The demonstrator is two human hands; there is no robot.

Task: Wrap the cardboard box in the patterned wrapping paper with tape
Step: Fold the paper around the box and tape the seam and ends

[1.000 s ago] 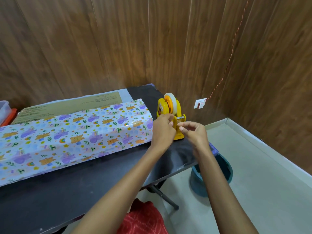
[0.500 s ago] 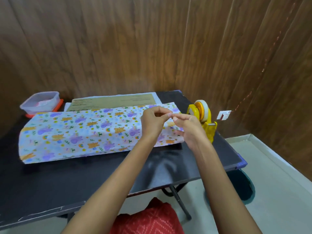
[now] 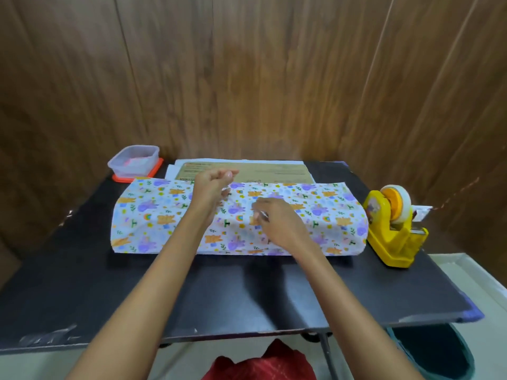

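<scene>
Left hand (image 3: 212,189) is up over the back edge of the patterned wrapping paper (image 3: 323,215), fingers (image 3: 226,175) curled in, thumb and forefinger tips pinched together. Right hand (image 3: 277,224) is low over the middle of the paper, knuckles up, fingertips narrow and pinching a small shiny clear tape strip (image 3: 262,214). The strip looks faint and blurred. It seems to run up toward my left fingertips, so both hands seem to hold an end, but the left end is hard to make out.

The paper lies lengthwise across the black table (image 3: 137,297), draped over a long raised shape. The cardboard box must be that shape, but it is fully covered and I cannot see it. The front edge of the paper lies flat on the table and the right end curves down.

Just beside the paper's right end is a yellow tape dispenser (image 3: 392,242) with a tape roll (image 3: 400,204) on it, upright. Behind the paper is a flat brown printed sheet (image 3: 274,171), touching or tucked under the paper's back edge. At the back left corner is a clear plastic container (image 3: 134,160) sitting on an orange lid. A wood panel wall (image 3: 247,78) is behind. Red cloth (image 3: 260,363) is at the bottom edge and a teal bin (image 3: 436,352) is on the floor under the table's right side.
</scene>
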